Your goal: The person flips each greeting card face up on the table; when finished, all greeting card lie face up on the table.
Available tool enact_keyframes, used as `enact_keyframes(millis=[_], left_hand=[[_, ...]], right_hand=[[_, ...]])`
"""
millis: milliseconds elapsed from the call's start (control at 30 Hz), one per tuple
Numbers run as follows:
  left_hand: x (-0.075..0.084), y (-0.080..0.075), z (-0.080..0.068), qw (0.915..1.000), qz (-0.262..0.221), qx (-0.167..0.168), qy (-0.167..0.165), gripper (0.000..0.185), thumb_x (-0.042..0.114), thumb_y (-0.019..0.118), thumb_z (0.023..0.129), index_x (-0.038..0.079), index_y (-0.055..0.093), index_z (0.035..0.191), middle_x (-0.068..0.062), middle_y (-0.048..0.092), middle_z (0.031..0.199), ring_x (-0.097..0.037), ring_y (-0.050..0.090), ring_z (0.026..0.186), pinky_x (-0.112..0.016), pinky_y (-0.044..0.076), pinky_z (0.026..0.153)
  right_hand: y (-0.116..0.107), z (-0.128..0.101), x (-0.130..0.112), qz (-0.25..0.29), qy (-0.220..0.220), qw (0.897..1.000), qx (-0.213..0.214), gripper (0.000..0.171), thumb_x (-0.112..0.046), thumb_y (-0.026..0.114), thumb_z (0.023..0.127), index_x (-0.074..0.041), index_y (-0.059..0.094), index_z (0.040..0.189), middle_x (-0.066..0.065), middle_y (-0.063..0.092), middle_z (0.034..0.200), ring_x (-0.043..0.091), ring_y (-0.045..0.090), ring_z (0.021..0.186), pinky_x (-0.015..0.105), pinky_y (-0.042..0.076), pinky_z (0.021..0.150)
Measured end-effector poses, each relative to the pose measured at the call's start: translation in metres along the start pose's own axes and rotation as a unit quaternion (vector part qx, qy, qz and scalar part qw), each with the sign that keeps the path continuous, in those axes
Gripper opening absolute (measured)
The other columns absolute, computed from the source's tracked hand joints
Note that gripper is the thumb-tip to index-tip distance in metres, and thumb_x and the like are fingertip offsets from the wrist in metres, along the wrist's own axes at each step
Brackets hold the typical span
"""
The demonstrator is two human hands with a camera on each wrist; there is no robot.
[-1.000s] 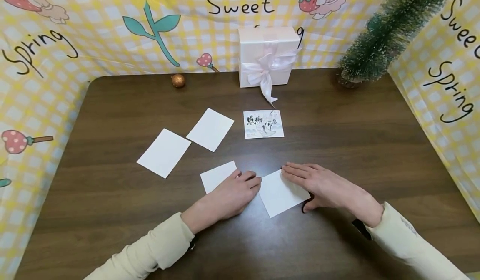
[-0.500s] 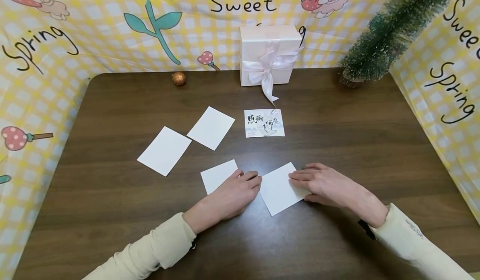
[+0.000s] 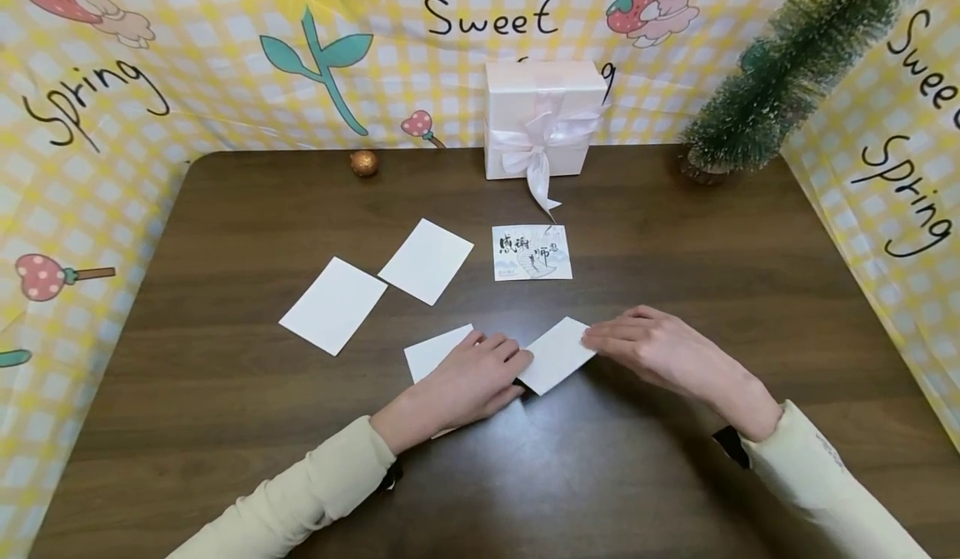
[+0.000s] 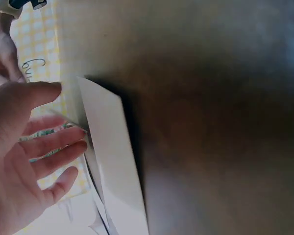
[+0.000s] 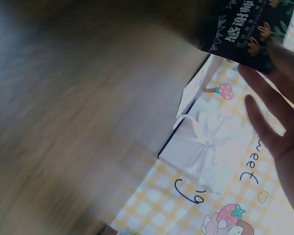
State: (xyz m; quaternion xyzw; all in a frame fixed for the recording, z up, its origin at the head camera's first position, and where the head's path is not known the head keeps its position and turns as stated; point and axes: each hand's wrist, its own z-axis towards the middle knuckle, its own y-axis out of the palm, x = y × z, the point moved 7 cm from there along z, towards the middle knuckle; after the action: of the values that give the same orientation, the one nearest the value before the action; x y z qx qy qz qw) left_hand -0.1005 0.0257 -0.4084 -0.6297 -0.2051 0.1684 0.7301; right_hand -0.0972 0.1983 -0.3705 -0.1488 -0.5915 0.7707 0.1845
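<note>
My right hand (image 3: 656,346) pinches the right edge of a card (image 3: 558,355), which is tilted up off the table with its white side on top. In the right wrist view the underside of this card (image 5: 240,29) is black, with Chinese characters and orange flowers. My left hand (image 3: 465,380) rests over another white card (image 3: 435,351) and covers much of it. Its fingertips lie close to the raised card's left corner; whether they touch it I cannot tell. In the left wrist view the left thumb (image 4: 44,93) and fingers are spread, with the white card (image 4: 112,152) beyond them.
Two white cards (image 3: 333,305) lie at the left, nearly touching. A printed card (image 3: 532,252) lies in front of a white gift box (image 3: 517,117) with a ribbon bow. A small copper ball (image 3: 364,163) and a little green tree (image 3: 750,117) stand along the back of the table (image 3: 675,242).
The card under my right hand lay flat before; now it is pinched and tilted up off the table. The right hand has moved slightly away from me. My left hand stays almost where it was.
</note>
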Motion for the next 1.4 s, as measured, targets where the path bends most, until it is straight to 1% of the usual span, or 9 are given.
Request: enact_keyframes(millis=[267,433,533,700,767,867,1000,1167,1400], left_hand=[[-0.02,-0.011,0.005,0.984,-0.115,0.115,-0.072,0.008,0.016,0.067,0.091,0.012,0.062,0.087,0.003,0.064,0.079,-0.016,0.062,0.075,-0.035,0.043,0.066],[-0.035,-0.013,0.001,0.9614,-0.211,0.114,-0.135,0.003,0.012,0.065,0.091,0.01,0.066,0.088,0.003,0.065,0.079,-0.012,0.059,0.069,-0.034,0.049,0.067],[-0.041,-0.011,-0.001,0.945,-0.264,0.097,-0.167,0.007,0.013,0.065,0.092,0.007,0.068,0.094,-0.001,0.069,0.084,-0.01,0.062,0.071,-0.028,0.05,0.064],[-0.049,-0.015,-0.004,0.9146,-0.339,0.118,-0.186,0.009,0.011,0.068,0.09,0.004,0.067,0.085,-0.004,0.067,0.076,-0.009,0.053,0.06,-0.02,0.043,0.053],[-0.051,-0.016,-0.004,0.9035,-0.361,0.133,-0.188,0.01,0.01,0.069,0.089,0.004,0.066,0.081,-0.003,0.065,0.072,-0.007,0.048,0.056,-0.019,0.039,0.049],[-0.053,-0.019,-0.003,0.8915,-0.383,0.145,-0.193,0.009,0.01,0.07,0.088,0.004,0.067,0.081,-0.003,0.065,0.071,-0.006,0.046,0.055,-0.02,0.039,0.049],[-0.056,-0.019,-0.002,0.8838,-0.399,0.138,-0.201,0.012,0.013,0.071,0.088,0.002,0.068,0.092,-0.007,0.069,0.078,-0.008,0.053,0.06,-0.022,0.044,0.054],[-0.068,-0.02,-0.001,0.8684,-0.427,0.129,-0.217,0.036,0.016,0.073,0.087,0.003,0.059,0.117,-0.011,0.071,0.099,-0.013,0.061,0.067,-0.024,0.049,0.061],[-0.073,-0.037,0.012,0.8836,-0.411,0.147,-0.17,0.02,0.012,0.071,0.088,0.004,0.065,0.105,-0.007,0.071,0.094,-0.019,0.063,0.087,-0.028,0.05,0.072]], right_hand=[[-0.008,0.025,0.017,0.026,0.066,0.995,0.068,0.016,-0.004,0.063,0.091,-0.007,0.07,0.105,0.0,0.072,0.096,0.014,0.067,0.088,0.033,0.049,0.082],[-0.008,0.035,0.029,0.118,0.112,0.982,0.096,0.024,-0.003,0.072,0.084,-0.009,0.071,0.108,-0.002,0.072,0.098,0.012,0.066,0.088,0.033,0.05,0.08],[-0.004,0.037,0.036,0.2,0.169,0.96,0.098,0.032,-0.005,0.072,0.086,-0.008,0.067,0.118,0.001,0.072,0.106,0.014,0.067,0.094,0.037,0.052,0.083],[0.008,0.033,0.047,0.318,0.293,0.897,0.092,0.045,-0.011,0.072,0.088,-0.007,0.055,0.13,0.009,0.07,0.111,0.022,0.067,0.097,0.044,0.055,0.08],[0.013,0.032,0.049,0.345,0.325,0.876,0.093,0.041,-0.012,0.074,0.087,-0.007,0.057,0.125,0.009,0.071,0.107,0.023,0.067,0.096,0.045,0.055,0.08],[0.019,0.032,0.05,0.365,0.344,0.859,0.099,0.022,-0.01,0.074,0.086,-0.007,0.064,0.105,0.004,0.072,0.095,0.017,0.066,0.089,0.037,0.054,0.08],[0.02,0.033,0.051,0.378,0.337,0.856,0.101,0.008,-0.007,0.072,0.087,-0.009,0.065,0.087,-0.001,0.07,0.081,0.011,0.063,0.076,0.027,0.05,0.072],[0.015,0.037,0.052,0.392,0.312,0.863,0.062,0.005,-0.007,0.071,0.088,-0.006,0.066,0.09,-0.001,0.068,0.081,0.012,0.062,0.075,0.026,0.05,0.068],[0.012,0.051,0.049,0.39,0.268,0.881,-0.004,0.005,-0.014,0.068,0.092,-0.01,0.066,0.09,-0.005,0.064,0.08,0.011,0.06,0.075,0.026,0.049,0.066]])
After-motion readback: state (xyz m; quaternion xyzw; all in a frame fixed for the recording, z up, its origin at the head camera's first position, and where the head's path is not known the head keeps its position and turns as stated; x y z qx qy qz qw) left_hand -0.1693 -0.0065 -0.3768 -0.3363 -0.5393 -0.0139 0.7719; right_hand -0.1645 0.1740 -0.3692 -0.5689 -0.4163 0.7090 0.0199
